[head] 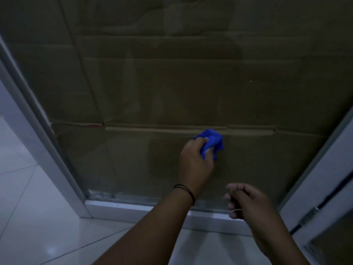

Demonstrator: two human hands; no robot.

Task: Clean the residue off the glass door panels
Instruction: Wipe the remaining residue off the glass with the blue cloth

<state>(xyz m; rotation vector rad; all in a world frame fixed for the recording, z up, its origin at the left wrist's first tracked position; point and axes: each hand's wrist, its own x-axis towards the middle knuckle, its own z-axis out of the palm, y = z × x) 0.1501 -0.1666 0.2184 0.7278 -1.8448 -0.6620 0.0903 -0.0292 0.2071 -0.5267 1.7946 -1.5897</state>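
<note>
The glass door panel (172, 83) fills the view, with brown cardboard showing behind it. My left hand (194, 161) presses a crumpled blue cloth (212, 142) against the lower middle of the glass, just under a horizontal cardboard seam. A thin black band circles that wrist. My right hand (246, 201) hovers lower and to the right, near the bottom of the panel, fingers loosely curled and holding nothing that I can see. A darker damp-looking patch (162, 159) lies on the glass left of the cloth.
A pale metal door frame (38, 134) runs down the left side and a sill (122, 209) runs along the bottom. Another frame with a hinge (309, 215) stands at the right. White glossy floor tiles (34, 217) lie at the lower left.
</note>
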